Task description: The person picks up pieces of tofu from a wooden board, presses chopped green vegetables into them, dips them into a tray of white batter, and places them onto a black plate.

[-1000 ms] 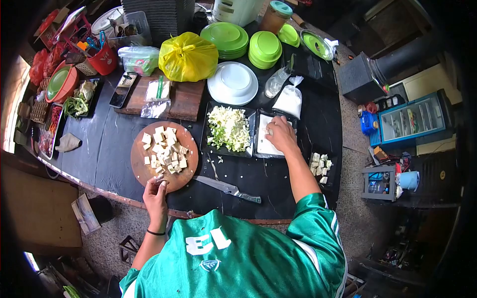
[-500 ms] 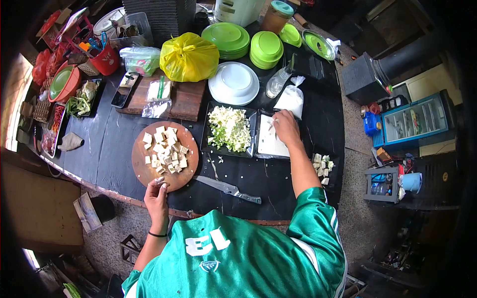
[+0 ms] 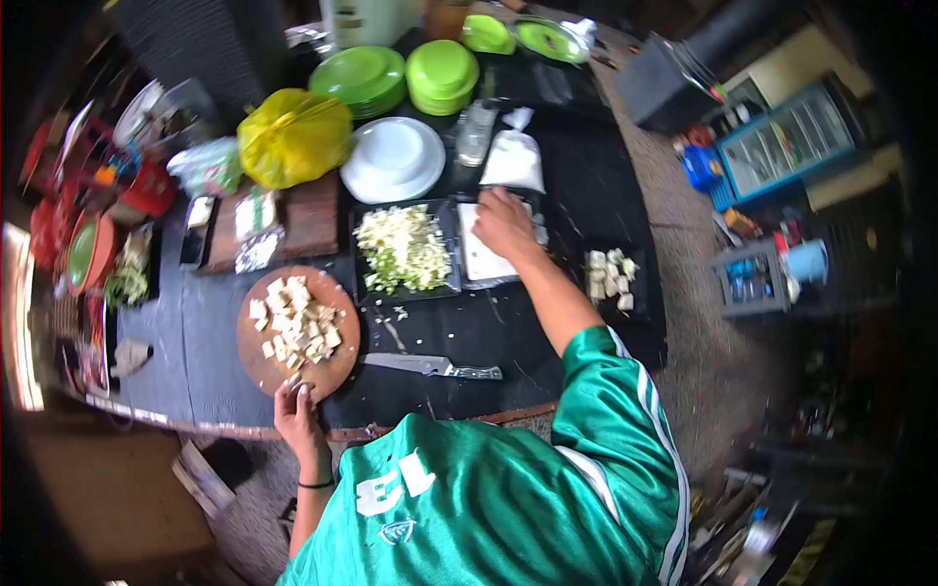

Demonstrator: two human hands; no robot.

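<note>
Bare tabletop [image 3: 591, 181] lay open at far right, knife [image 3: 415, 364] crossed near strip, white bag [image 3: 514, 162] blocked far side of white slab [image 3: 482, 256].

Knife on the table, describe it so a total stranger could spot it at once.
On the black table, find the round board heaped with pale cubes. Just to its right, near the table's front edge, lies the knife. Unlike the board and the trays beyond, it is long and narrow, with a metal blade.
</note>
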